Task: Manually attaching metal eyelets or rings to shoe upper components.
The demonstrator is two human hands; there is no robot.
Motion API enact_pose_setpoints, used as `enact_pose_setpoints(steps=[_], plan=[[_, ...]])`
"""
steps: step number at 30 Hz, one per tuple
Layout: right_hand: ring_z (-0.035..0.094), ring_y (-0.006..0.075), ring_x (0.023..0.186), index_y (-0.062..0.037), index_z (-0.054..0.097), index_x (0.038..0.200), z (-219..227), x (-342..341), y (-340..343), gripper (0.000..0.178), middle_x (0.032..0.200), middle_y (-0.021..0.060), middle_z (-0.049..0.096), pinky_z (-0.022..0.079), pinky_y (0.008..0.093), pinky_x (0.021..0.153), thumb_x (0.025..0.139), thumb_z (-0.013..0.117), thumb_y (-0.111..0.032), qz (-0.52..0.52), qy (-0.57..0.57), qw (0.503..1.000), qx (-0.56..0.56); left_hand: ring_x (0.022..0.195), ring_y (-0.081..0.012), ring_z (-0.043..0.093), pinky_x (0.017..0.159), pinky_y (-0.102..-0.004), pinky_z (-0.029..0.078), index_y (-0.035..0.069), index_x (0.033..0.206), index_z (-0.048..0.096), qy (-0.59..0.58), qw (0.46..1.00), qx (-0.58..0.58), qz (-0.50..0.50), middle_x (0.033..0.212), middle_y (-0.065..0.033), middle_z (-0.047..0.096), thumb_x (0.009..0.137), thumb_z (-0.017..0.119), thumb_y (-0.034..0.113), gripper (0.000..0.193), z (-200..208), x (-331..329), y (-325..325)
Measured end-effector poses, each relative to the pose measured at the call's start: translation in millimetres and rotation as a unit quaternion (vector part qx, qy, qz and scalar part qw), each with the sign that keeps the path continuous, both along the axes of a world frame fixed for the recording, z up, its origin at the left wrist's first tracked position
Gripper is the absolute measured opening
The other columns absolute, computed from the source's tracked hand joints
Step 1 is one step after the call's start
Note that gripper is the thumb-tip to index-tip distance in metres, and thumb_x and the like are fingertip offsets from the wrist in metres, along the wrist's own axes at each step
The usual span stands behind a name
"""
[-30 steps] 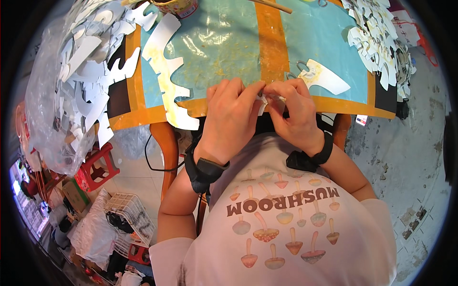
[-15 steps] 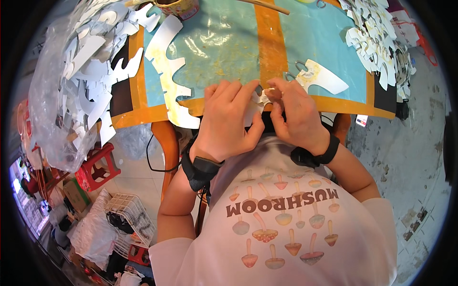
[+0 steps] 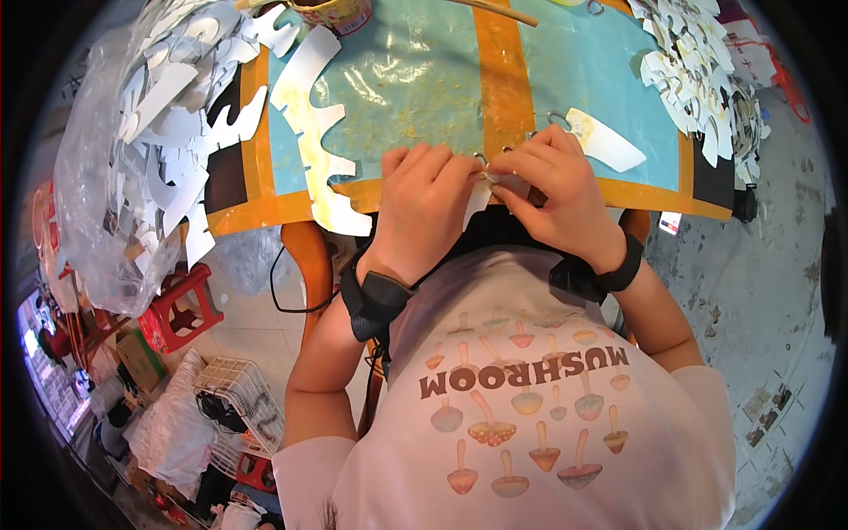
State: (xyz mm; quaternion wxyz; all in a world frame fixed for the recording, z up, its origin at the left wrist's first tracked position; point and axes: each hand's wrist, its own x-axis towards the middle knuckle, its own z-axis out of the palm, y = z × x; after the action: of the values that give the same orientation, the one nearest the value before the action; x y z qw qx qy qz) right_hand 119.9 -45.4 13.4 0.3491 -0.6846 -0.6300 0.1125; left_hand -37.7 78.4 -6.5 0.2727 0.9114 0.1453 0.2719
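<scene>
At the table's front edge, my left hand (image 3: pixel 422 208) and my right hand (image 3: pixel 561 194) meet, fingers closed in a pinch on a small white cut-out piece (image 3: pixel 477 200). A curved metal ring (image 3: pixel 480 160) shows at the fingertips; my fingers hide much of the piece. Left of my hands lies a long white strip (image 3: pixel 316 132) with curved notches and yellowish glue along it. Beyond my right hand rests another white piece (image 3: pixel 608 141), with a metal ring (image 3: pixel 556 117) at its upper left end.
White cut-outs (image 3: pixel 181 106) are heaped in clear plastic at the left, and a glue-stained pile (image 3: pixel 693 75) covers the far right. A tub (image 3: pixel 340 13) and a wooden stick (image 3: pixel 495 11) are at the back. Below on the left stands a red stool (image 3: pixel 181 311).
My right hand has moved slightly up and turned, now covering part of the white piece beyond it. My left hand has shifted a little; both still pinch the small piece.
</scene>
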Motion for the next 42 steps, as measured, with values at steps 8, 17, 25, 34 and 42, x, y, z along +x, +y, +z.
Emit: enact_pose_setpoints(steps=[8,17,25,34,42], plan=[[0.051,0.0218,0.081,-0.0149,0.071,0.097,-12.6,0.7,-2.8,0.025,0.084,-0.0037,0.063,0.037,0.0358,0.077,0.073,0.077,-0.013,-0.011,-0.076,0.997,0.027,0.073,-0.0219,0.054,0.083,-0.0380,0.037,0.010,0.092,0.067,0.014,0.998,0.057,-0.024,0.075,-0.0020,0.055,0.084,0.070,0.004,0.011,-2.1,-7.4,5.4],[0.053,0.0151,0.080,-0.0160,0.070,0.095,-17.9,3.1,-9.6,0.018,0.091,-0.0072,0.063,0.035,0.0411,0.082,0.077,0.069,-0.015,0.036,-0.222,0.972,0.066,0.084,-0.0157,0.060,0.110,-0.0459,0.035,0.009,0.096,0.064,0.027,0.967,0.237,-0.091,0.087,-0.0006,0.060,0.080,0.064,0.007,0.016,-9.6,-20.4,3.9],[0.056,0.0147,0.088,-0.0143,0.071,0.101,-10.5,1.6,-22.3,0.020,0.116,-0.0031,0.067,0.035,0.0454,0.091,0.082,0.073,-0.021,0.074,-0.248,0.966,0.026,0.102,-0.0153,0.062,0.119,-0.0506,0.022,0.009,0.116,0.067,0.119,0.963,0.221,-0.097,0.107,0.0011,0.064,0.078,0.067,0.011,0.039,0.5,-33.9,-0.2],[0.056,0.0192,0.093,-0.0157,0.070,0.118,-1.9,12.3,-23.4,0.037,0.122,-0.0021,0.064,0.036,0.0484,0.091,0.082,0.075,-0.025,0.115,-0.226,0.967,-0.014,0.111,-0.0145,0.061,0.117,-0.0550,0.020,0.013,0.112,0.067,0.111,0.965,0.226,-0.075,0.114,0.0019,0.064,0.081,0.064,0.015,0.031,-4.2,-36.2,-1.4],[0.056,0.0227,0.088,-0.0114,0.071,0.102,-4.5,37.1,-9.2,0.020,0.102,0.0040,0.067,0.041,0.0422,0.086,0.082,0.074,-0.015,0.136,0.052,0.989,-0.027,0.116,-0.0161,0.059,0.115,-0.0543,0.019,0.014,0.110,0.066,0.110,0.970,0.210,-0.051,0.113,0.0013,0.063,0.080,0.065,0.014,0.030,-4.0,-34.1,-6.7]])
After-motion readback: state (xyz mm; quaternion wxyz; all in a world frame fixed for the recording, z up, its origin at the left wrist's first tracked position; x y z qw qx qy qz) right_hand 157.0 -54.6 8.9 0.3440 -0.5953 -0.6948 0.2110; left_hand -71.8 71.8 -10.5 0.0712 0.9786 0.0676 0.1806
